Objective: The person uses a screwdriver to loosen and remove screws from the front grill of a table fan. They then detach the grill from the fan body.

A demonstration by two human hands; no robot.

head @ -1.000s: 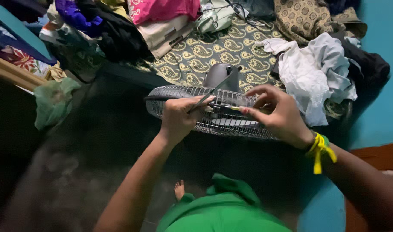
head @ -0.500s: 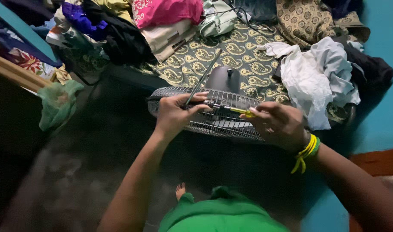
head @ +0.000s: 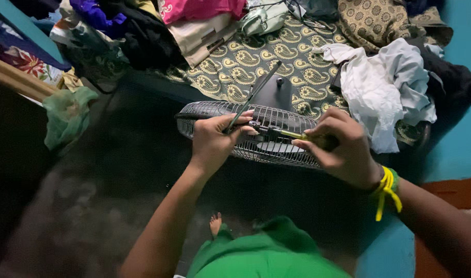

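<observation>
- We held the wire fan guard (head: 256, 135) near the centre of the view, its rim tilted toward us and propped against the edge of a bed spread with a green paisley cloth (head: 246, 56).
- Our left hand (head: 211, 144) sat at about nine o'clock on the guard, fingers clenched around a slim dark rod-like tool (head: 253, 98) that slanted up toward one o'clock.
- Our right hand (head: 343, 149) sat at about three o'clock, closed on the yellow handle of a screwdriver (head: 292, 135) whose shaft ran toward nine o'clock and met the rim close to the left fingertips.
- The fastening where the two tools met was too small and dark to make out; it was probably a clip or screw on the rim.
- Doing this well seemed to ask that the left hand keep the guard from rolling while the right kept the screwdriver in line with the fastening, pressing gently so the tip did not skid across the wires.
- A white crumpled garment (head: 385, 87) lay at two o'clock from the guard, and a pale green cloth (head: 65, 116) hung at nine o'clock.
- A yellow band (head: 386, 188) circled our right wrist.
</observation>
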